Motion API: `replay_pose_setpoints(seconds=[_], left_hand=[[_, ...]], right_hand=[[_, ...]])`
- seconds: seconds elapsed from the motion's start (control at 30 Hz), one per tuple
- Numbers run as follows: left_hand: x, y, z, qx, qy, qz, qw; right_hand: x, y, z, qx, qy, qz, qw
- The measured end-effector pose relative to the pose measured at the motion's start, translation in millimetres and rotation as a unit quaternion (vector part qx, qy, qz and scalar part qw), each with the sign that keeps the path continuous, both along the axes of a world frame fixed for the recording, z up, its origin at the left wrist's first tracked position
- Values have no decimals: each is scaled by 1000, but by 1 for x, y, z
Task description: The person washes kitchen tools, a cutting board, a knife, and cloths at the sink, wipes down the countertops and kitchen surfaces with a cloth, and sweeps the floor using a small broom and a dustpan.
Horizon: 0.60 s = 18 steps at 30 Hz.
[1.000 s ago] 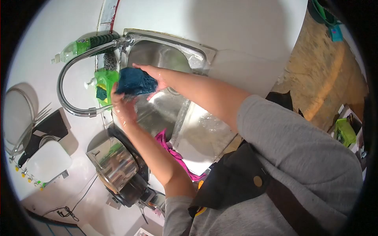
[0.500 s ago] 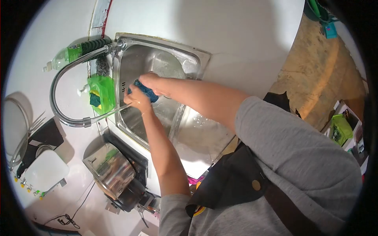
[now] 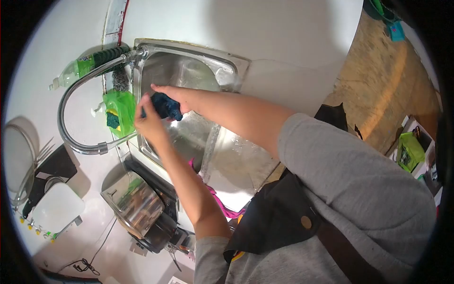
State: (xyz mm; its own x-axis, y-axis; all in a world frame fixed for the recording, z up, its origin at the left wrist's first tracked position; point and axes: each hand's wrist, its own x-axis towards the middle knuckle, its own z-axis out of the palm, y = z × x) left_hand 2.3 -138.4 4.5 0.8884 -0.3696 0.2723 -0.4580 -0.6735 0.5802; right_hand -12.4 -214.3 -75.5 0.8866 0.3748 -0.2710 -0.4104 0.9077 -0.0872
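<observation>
A wet, dark blue cloth [image 3: 168, 106] is bunched between my hands over the metal sink basin [image 3: 191, 135]. My right hand [image 3: 182, 98] grips its right side, with the thumb stretched along the top. My left hand [image 3: 150, 118] is at the cloth's left edge, fingers raised and curled around a bit of blue. Water from the curved faucet [image 3: 61, 106] streams toward my left hand, which hides where it lands.
A green caddy [image 3: 125, 111] with a sponge [image 3: 112, 120] stands by the sink. Behind the faucet lies a green-labelled bottle [image 3: 71, 73]. A shiny metal appliance [image 3: 132, 199] sits at lower left, and pink cloth [image 3: 220, 203] hangs near the sink's front edge.
My left hand has moved left and its fingers have come up from the cloth's front. The cloth has shifted slightly left and spread, and my right hand has turned, its thumb extending.
</observation>
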Motion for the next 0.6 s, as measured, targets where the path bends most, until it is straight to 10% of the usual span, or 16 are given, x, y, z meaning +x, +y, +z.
replay_pose_setpoints(seconds=[0.1,0.43,0.6], left_hand=[[-40,-35,-28,41,-90,10,995],[18,7,-74,-13,-85,176,981],[-38,-30,-40,-111,40,66,991]], right_hand=[[27,26,-52,113,-73,-46,990],[6,15,0,-394,176,-108,896],[5,7,-23,-412,158,-75,894]])
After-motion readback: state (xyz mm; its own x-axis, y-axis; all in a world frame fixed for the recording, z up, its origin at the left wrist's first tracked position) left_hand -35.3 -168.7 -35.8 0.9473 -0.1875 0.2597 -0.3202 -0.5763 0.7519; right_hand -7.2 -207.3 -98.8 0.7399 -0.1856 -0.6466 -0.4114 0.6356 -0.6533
